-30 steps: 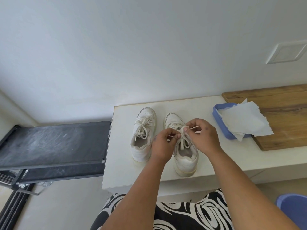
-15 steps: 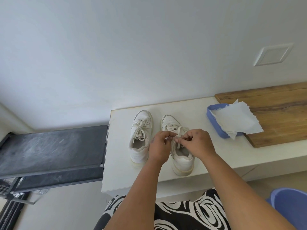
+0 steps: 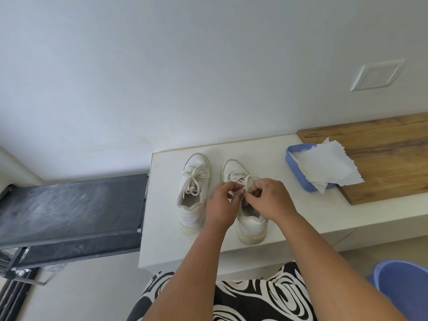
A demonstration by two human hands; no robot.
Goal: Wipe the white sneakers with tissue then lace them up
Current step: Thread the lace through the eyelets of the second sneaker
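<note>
Two white sneakers stand side by side on the white bench, toes toward the wall. The left sneaker has its laces tied in a bow. Over the tongue of the right sneaker both hands meet: my left hand and my right hand each pinch the white lace between fingertips, nearly touching each other. The hands hide most of that shoe's lacing. A sheet of white tissue lies over a blue tray to the right.
A wooden board covers the bench's right end under the tray. A dark treadmill deck lies left of the bench. A blue bucket stands on the floor at bottom right. A white wall plate sits on the wall.
Both hands have drawn closer together over the right sneaker's tongue, working the lace from spread ends into a tight pinch. The camera view shifted slightly.
</note>
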